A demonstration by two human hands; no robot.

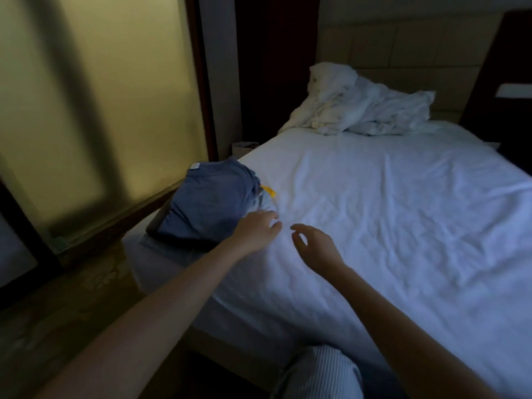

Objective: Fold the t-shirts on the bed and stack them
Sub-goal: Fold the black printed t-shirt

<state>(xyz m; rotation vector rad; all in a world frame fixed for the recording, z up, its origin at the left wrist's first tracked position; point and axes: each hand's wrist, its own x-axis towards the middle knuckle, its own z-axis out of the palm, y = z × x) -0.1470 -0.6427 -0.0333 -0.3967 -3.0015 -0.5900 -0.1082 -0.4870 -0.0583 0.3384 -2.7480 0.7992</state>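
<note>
stack [214, 207] sat at near-left edge of bed [388, 214]; blue t-shirt [201, 191] on top; long axis near-to-far | left hand [256, 230] nearer; fingers slack at its near-right corner; gripping nothing | right hand [315, 244] just right; loosely curled; empty

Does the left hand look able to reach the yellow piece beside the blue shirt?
Probably yes: the left hand sits by the stack, with only pale fabric between it and the yellow piece.

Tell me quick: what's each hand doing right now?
Left hand: open, beside the shirt stack, holding nothing.
Right hand: open, loosely curled, empty.
</note>
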